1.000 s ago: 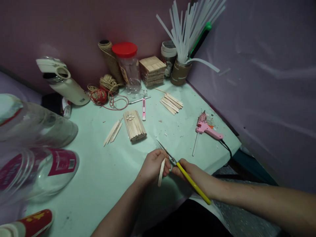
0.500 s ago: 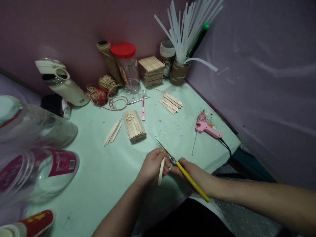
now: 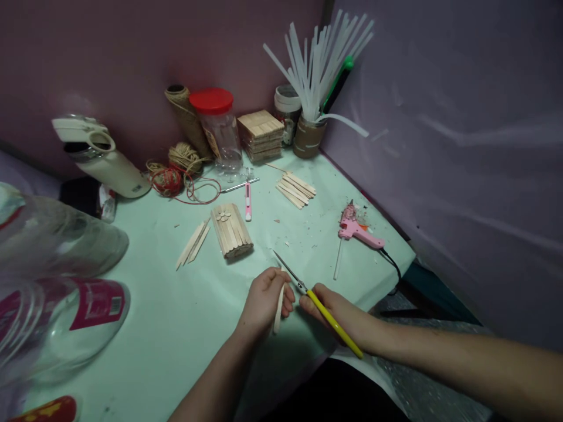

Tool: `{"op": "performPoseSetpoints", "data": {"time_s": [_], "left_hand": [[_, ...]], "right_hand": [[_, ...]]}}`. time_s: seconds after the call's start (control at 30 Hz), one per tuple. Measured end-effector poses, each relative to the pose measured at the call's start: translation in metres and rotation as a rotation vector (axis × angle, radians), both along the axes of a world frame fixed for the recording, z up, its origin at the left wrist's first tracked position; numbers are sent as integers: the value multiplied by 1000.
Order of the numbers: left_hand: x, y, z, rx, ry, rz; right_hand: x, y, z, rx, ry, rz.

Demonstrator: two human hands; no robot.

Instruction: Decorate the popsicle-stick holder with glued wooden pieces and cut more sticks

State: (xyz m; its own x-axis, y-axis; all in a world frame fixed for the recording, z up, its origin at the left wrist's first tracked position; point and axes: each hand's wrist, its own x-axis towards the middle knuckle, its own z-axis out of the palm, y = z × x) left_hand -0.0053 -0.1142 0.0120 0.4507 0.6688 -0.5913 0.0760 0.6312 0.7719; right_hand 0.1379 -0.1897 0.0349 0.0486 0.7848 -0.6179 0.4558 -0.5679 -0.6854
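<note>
My left hand (image 3: 263, 298) is closed around a pale wooden craft stick (image 3: 278, 309) near the front edge of the light green table (image 3: 185, 316). Just to its right, my right hand (image 3: 334, 306) grips yellow-handled scissors (image 3: 316, 302), whose thin metal blades point up and left and meet the top end of the stick. Behind the hands lies a small panel of glued sticks (image 3: 231, 230) with a little wooden flower on it, and a few cut sticks (image 3: 192, 242) lie to its left.
A pink glue gun (image 3: 358, 231) with a black cord lies at the right. Loose sticks (image 3: 295, 189), a pink cutter (image 3: 248, 200), twine and red thread (image 3: 173, 176), a red-lidded jar (image 3: 217, 126), a stick stack (image 3: 260, 134) and a cup of glue rods (image 3: 310, 126) stand behind. Clear bottles (image 3: 57, 293) lie left.
The view has shifted so everything sits a little lower and to the left. My hands keep the same hold on the stick and scissors, and the blades stay at the stick's end.
</note>
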Motion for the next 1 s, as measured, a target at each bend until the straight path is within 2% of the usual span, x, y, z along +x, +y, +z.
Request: {"op": "performPoseSetpoints", "data": {"time_s": [0.13, 0.3, 0.4, 0.5, 0.6, 0.7, 0.8, 0.9, 1.0], "left_hand": [[-4, 4, 1, 123, 2, 54], [-6, 13, 10, 150, 38, 105], [-3, 17, 17, 221, 48, 45], [4, 22, 21, 295, 54, -50], [10, 27, 18, 335, 53, -27], [9, 30, 9, 430, 82, 153], [3, 30, 2, 445, 100, 254], [-1, 28, -2, 412, 85, 203], [-1, 25, -5, 402, 77, 130]], "right_hand": [[0, -2, 7, 41, 26, -41], [15, -11, 8, 162, 39, -159], [40, -16, 6, 268, -85, -276], [59, -16, 4, 279, -281, -316], [56, -9, 3, 229, -325, -226], [36, 3, 0, 225, -284, -101], [14, 16, -5, 252, -277, -75], [-4, 24, -12, 309, -295, -50], [-12, 27, -15, 413, -365, 34]]}}
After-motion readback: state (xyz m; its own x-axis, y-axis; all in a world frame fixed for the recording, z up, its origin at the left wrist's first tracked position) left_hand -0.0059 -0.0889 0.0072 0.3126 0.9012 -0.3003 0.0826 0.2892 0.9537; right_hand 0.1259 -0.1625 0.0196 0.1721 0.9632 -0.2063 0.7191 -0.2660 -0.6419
